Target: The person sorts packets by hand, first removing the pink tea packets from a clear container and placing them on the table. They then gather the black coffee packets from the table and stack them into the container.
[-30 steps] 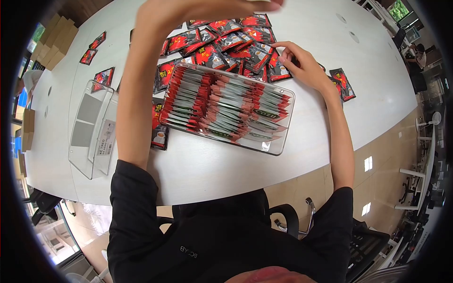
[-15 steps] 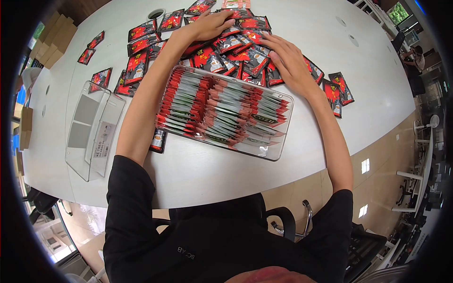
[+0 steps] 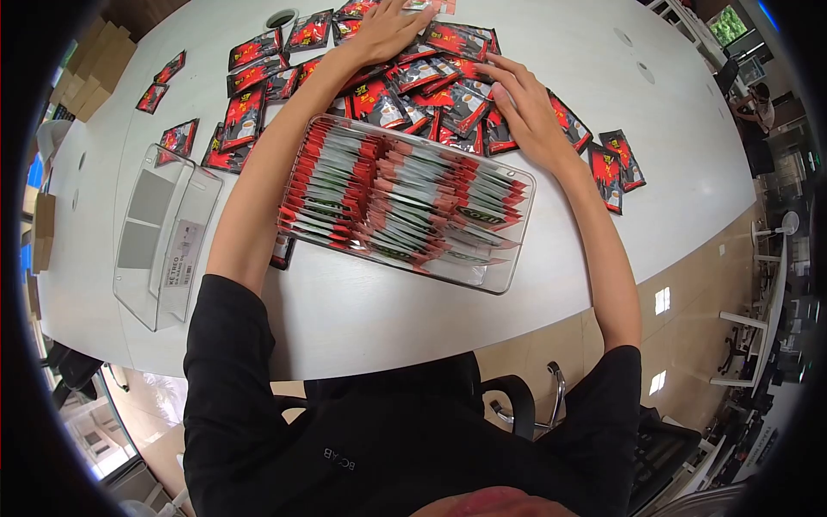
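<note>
Both arms are stretched forward over the white table (image 3: 362,319), one on each side of a clear plastic tray (image 3: 500,267). The left hand (image 3: 386,28) is laid palm down at the far edge of a loose heap of sachets (image 3: 413,82), fingers spread and flat; nothing is seen to be gripped by it. The right hand (image 3: 527,108) is pressed palm down on the near right part of the same heap, fingers splayed and slightly bent, open, with no sachet closed in it.

The heap is spread across the table just beyond the tray, the red and black sachets lying flat and pointing every way, with no common direction. A few strays are seen near the right wrist and farther off to the left.

The tray is set close to the person, its long axis running from near left to far right across the view, slightly slanted. It is filled with sachets stood on edge in rows (image 3: 388,198), packed face to face along that axis.

A second clear tray (image 3: 159,233) is placed to the left, well apart from the hands, and a white label is stuck on its side; only the words "KE TREO" can be made out. On the sachets a large "G7" mark can be partly read; the smaller print is too small to tell.
</note>
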The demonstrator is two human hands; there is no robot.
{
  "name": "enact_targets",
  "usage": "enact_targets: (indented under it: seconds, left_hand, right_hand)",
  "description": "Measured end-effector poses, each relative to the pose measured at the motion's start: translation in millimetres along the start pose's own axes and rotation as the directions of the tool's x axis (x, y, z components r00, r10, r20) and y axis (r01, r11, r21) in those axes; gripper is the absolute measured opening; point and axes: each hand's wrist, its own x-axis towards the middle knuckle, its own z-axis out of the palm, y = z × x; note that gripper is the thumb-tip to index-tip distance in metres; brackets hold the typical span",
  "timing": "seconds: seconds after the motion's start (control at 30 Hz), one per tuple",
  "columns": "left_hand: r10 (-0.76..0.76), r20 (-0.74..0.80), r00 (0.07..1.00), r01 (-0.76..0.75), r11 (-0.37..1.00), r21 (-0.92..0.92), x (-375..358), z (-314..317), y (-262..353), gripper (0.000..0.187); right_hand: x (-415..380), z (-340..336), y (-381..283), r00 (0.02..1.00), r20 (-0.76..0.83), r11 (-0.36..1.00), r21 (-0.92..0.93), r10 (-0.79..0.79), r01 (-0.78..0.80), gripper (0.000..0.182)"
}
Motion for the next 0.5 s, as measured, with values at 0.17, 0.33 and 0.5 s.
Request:
enact_targets:
  seconds: [0.17, 0.33, 0.5]
  left_hand:
    - [-0.045, 0.129, 0.991, 0.031, 0.993, 0.112, 7, 10, -24, 0.06]
    - [-0.19, 0.223, 0.956, 0.16, 0.976, 0.145, 3, -1, 1, 0.064]
    - [-0.141, 0.184, 0.973, 0.117, 0.983, 0.139, 8, 3, -5, 0.071]
  right_hand:
    - [0, -2, -3, 1.0, -0.016, 1.0, 0.026, 0.005, -0.004, 0.041]
    - [-5, 1, -5, 1.0, 0.017, 0.999, 0.024, 0.024, -0.025, 0.041]
    - [-5, 5, 0, 0.999, -0.026, 0.998, 0.046, 0.041, -0.04, 0.04]
